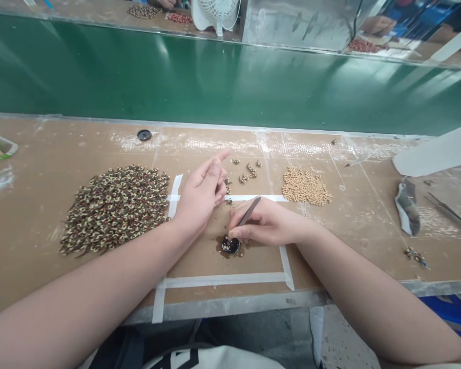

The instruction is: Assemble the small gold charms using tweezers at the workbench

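Note:
My right hand (263, 220) grips dark metal tweezers (249, 211) like a pen. Its fingertips are right at a small round black dish (230, 248) with glossy dark liquid and some pale beads in it; the tweezers' tips are hidden. Dark wet stains surround the dish. My left hand (203, 190) hovers just beyond and to the left, index finger pointing out, thumb pressed down and the other fingers curled; whatever they hold is hidden. Beside it lie several small dark-and-gold pieces (251, 170). A heap of pale tan beads (306, 185) sits to the right.
A large heap of brown, cream and red pieces (117, 207) spreads at left. White tape (226, 280) marks a rectangle. A black round lid (144, 135) lies farther back. At right are another pair of tweezers (451, 212) and a grey cloth-like piece (407, 207). A green divider (200, 77) stands behind.

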`<state>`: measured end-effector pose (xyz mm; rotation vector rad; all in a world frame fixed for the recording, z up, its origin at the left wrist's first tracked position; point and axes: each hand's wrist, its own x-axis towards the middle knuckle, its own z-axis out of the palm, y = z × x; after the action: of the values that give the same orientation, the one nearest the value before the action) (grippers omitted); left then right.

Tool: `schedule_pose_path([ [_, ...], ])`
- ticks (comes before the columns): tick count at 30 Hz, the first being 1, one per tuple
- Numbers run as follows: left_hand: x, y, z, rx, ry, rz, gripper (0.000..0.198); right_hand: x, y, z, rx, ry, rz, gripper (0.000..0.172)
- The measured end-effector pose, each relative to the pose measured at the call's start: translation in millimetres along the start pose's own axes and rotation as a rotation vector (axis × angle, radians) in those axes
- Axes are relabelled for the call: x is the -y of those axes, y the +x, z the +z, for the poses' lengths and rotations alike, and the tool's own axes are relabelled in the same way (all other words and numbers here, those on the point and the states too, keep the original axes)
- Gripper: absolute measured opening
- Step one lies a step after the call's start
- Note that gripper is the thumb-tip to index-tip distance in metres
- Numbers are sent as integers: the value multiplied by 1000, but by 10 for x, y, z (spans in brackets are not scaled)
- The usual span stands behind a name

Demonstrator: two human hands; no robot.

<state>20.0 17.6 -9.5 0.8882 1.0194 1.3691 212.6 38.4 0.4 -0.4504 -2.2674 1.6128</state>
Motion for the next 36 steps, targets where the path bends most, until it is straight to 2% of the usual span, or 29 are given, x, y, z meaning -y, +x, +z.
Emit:
schedule_pose_path([
  [2, -4, 10, 1, 12, 6, -10, 36, 1, -9, 1, -44, 122, 8, 33],
  [4, -9, 21, 6, 17, 19, -5, 35, -18, -10, -12, -145, 294, -15, 29],
  [7, -13, 28, 14, 28, 29, 1, 24, -71, 16, -64, -394, 536, -113, 28],
  [9, -17, 22, 16, 50, 49, -2, 25, -98, 44, -118, -557, 672, -141, 30],
  [12, -34, -1, 16, 97, 119, -10, 28, -110, 77, -197, -715, 814, -95, 32],
  [15, -61, -29, 25, 130, 199, -23, 23, -110, 92, -240, -780, 835, -35, 36],
  [22, -86, -81, 44, 127, 320, -17, 28, -133, 102, -247, -818, 758, 51, 41],
  [27, -89, -102, 44, 137, 372, 26, 24, -168, 96, -237, -787, 696, -26, 35],
  [30, -91, -78, 31, 64, 338, 18, 20, -134, 51, -173, -676, 567, -85, 34],
  [34, -82, -31, 6, -5, 262, 23, 16, -41, -25, -57, -456, 198, -84, 29],
  [36, -71, -13, -3, -14, 223, 31, 18, -11, -40, -28, -401, 15, -124, 30],
])
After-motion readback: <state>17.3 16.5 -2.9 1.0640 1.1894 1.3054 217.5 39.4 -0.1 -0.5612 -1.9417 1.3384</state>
